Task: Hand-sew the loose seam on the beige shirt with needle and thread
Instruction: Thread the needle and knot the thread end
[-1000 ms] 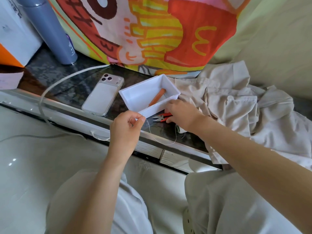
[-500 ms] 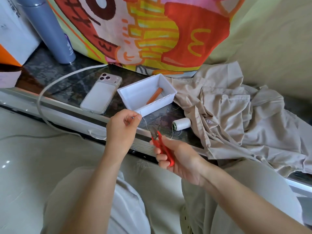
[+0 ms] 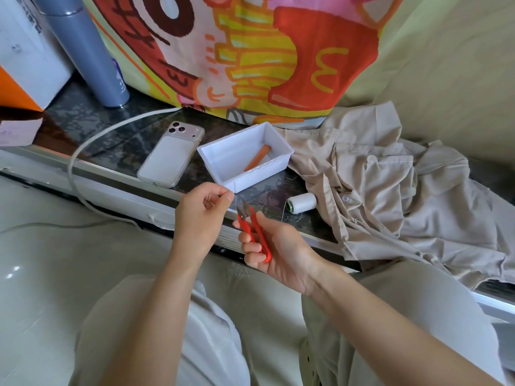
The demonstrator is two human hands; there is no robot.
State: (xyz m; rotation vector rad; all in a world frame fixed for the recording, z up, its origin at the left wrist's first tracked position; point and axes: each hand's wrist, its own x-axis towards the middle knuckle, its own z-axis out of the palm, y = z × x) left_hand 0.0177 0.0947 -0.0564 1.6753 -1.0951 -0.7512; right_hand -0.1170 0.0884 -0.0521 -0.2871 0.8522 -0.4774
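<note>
Honestly, this is barely started, prep stage only. The left hand [image 3: 202, 215] has its grip pinched on a strand of thread [image 3: 235, 201] between thumb and forefinger. The right hand [image 3: 276, 254] has its fingers curled round a pair of red snips [image 3: 252, 229], blades apart, tips right at the strand just beside that pinch.

My read is that a length is about to be cut off the spool [image 3: 302, 203], which lies on its side on the bench [image 3: 92, 126] at roughly 2 o'clock from the snips, just beside the shirt's edge.

The beige shirt [image 3: 404, 204] is heaped on the bench out at 3 o'clock, apart from both hands, nobody touching it — so no stitching on the seam yet, as far as I can see.

Can't spot a needle anywhere; too small to tell if one's in that left pinch. The white tray [image 3: 250, 178] at 12 o'clock holds an orange stick-like thing [image 3: 257, 160] — maybe a needle case, can't say.

Left to do: cut, thread the needle, knot, then all the actual sewing.
</note>
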